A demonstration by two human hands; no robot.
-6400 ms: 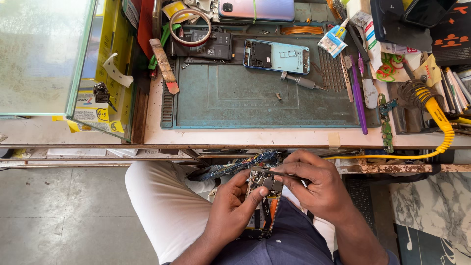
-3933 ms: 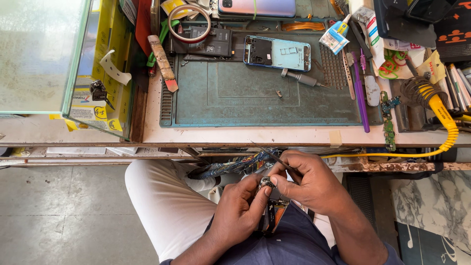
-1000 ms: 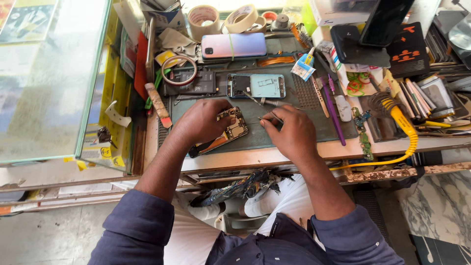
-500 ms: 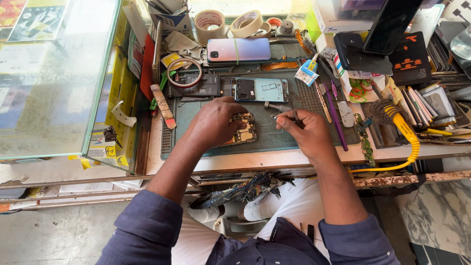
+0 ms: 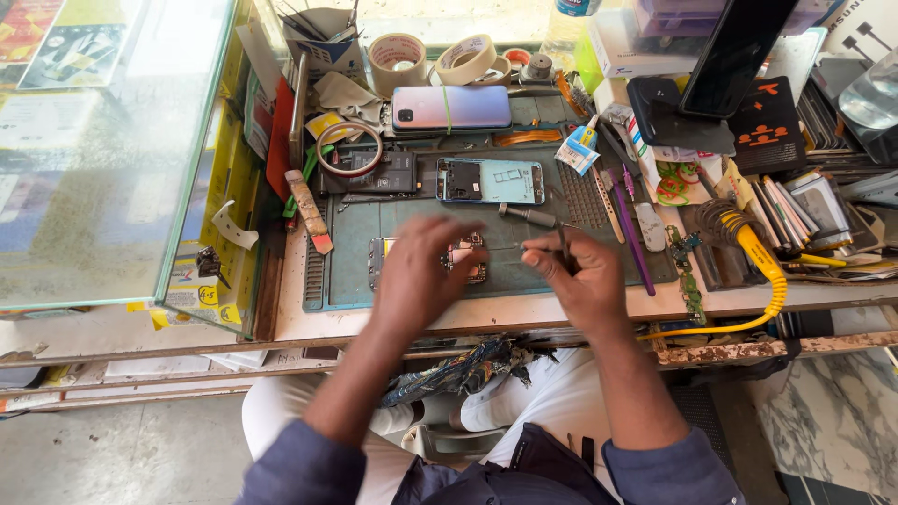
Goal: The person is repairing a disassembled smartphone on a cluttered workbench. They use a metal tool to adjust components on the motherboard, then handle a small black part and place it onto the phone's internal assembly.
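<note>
My left hand (image 5: 426,276) lay spread on the opened phone (image 5: 449,260) on the mat (image 5: 412,210); my right hand (image 5: 580,281), just beside, pinched tweezers (image 5: 524,247).

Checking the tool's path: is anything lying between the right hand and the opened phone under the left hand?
Nothing visible: the right hand sits beside the opened phone under the left hand, with only bare mat between them.

Opened phone (image 5: 489,180) behind circuit board (image 5: 465,259)
</note>
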